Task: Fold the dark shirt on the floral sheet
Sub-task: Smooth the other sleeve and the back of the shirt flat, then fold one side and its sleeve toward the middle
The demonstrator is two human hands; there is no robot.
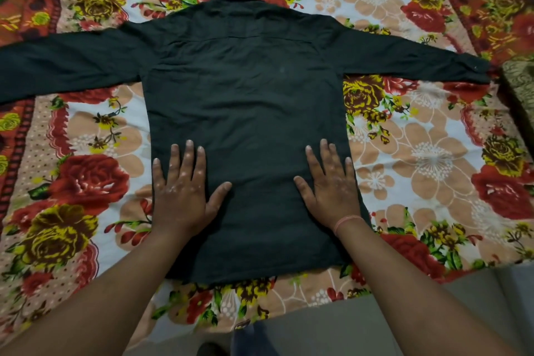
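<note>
The dark shirt (248, 101) lies flat, back side up, on the floral sheet (419, 159), collar at the far end and hem toward me. Both long sleeves stretch straight out to the left and right. My left hand (182, 191) rests palm down on the lower left part of the shirt body, fingers spread, its little finger at the shirt's left edge. My right hand (332, 185) lies palm down on the lower right part, fingers apart, with a pink thread band at the wrist. Neither hand grips any cloth.
The sheet's near edge ends at a grey floor (375, 326) at the bottom right. A patterned cushion or fabric edge (520, 87) sits by the right sleeve's cuff. The left sleeve runs out of the frame.
</note>
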